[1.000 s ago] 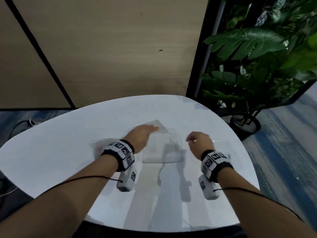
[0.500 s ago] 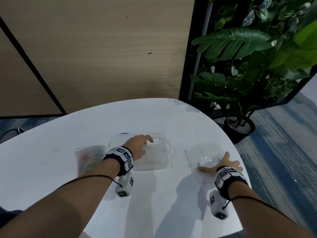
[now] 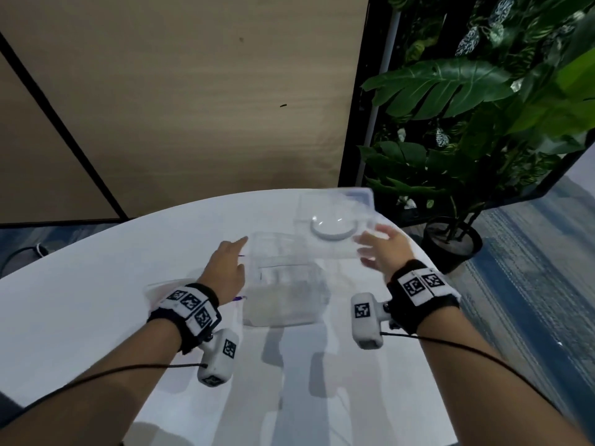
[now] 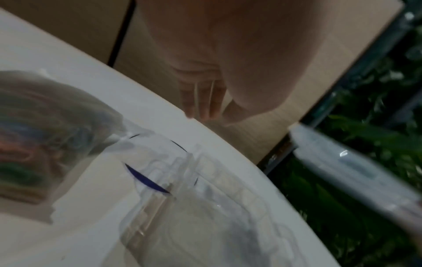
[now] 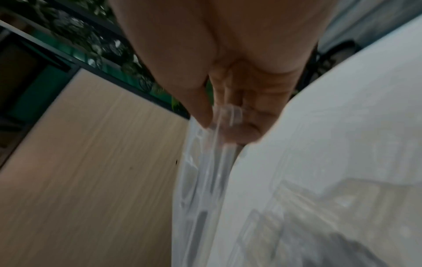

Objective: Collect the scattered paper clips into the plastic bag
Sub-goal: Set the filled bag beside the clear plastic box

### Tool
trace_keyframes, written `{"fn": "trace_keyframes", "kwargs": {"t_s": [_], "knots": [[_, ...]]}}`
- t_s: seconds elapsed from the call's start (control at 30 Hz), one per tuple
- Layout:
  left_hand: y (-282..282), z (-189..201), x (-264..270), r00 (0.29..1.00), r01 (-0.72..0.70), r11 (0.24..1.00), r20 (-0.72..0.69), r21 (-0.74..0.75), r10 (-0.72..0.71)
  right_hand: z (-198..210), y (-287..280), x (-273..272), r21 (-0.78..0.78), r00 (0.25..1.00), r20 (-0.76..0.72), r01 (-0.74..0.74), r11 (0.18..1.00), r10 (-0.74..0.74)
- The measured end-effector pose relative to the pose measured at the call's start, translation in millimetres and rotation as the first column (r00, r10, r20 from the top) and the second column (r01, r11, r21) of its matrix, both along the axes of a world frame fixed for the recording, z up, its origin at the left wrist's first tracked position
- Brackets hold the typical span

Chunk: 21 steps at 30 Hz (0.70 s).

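Observation:
A clear plastic box (image 3: 285, 296) stands mid-table. My left hand (image 3: 229, 268) lies along its left wall with straight fingers (image 4: 200, 101), holding nothing. My right hand (image 3: 381, 249) pinches a clear lid (image 3: 335, 217) by its near edge between thumb and fingers (image 5: 237, 115) and holds it in the air beyond the box. A clear bag (image 4: 38, 137) full of coloured paper clips lies left of the box, mostly hidden under my left wrist in the head view. A purple strip (image 4: 146, 178) shows on clear plastic between bag and box. I see no loose clips on the table.
The round white table (image 3: 96, 300) ends close behind the lid and at the right. A wooden wall panel (image 3: 193, 107) stands behind it. A potted plant (image 3: 450, 239) sits on the floor at the right.
My right hand has taken the clear lid off the table at the right and raised it up and away, beyond the box. My left hand has stayed beside the box.

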<state>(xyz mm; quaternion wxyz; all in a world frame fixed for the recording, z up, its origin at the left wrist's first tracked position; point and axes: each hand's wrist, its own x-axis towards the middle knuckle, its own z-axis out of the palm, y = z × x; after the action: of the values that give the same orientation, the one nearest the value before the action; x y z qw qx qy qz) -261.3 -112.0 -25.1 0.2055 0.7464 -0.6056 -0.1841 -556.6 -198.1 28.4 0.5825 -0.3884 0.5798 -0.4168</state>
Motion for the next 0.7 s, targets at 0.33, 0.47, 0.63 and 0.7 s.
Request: {"fn": "trace_keyframes", "kwargs": {"t_s": [0.33, 0.47, 0.63, 0.7], "knots": [[16.9, -32.2, 7.2, 0.935, -0.126, 0.94, -0.278, 0.316, 0.219, -64.9, 36.9, 67.1, 0.313, 0.936, -0.124, -0.279, 0.908, 0.33], [12.8, -34.8, 3.0, 0.925, -0.136, 0.941, -0.302, 0.308, 0.232, -74.4, 38.8, 74.5, 0.318, 0.931, -0.256, -0.174, 0.932, 0.261], [8.3, -34.1, -0.6, 0.908, -0.208, 0.927, -0.292, 0.311, 0.301, -77.6, 31.8, 74.6, 0.211, 0.569, -0.757, -0.252, 0.944, 0.321], [6.6, -35.3, -2.7, 0.877, -0.236, 0.912, -0.331, 0.335, 0.349, -75.9, 30.3, 73.3, 0.202, 0.46, -0.831, -0.277, 0.94, 0.314]]}}
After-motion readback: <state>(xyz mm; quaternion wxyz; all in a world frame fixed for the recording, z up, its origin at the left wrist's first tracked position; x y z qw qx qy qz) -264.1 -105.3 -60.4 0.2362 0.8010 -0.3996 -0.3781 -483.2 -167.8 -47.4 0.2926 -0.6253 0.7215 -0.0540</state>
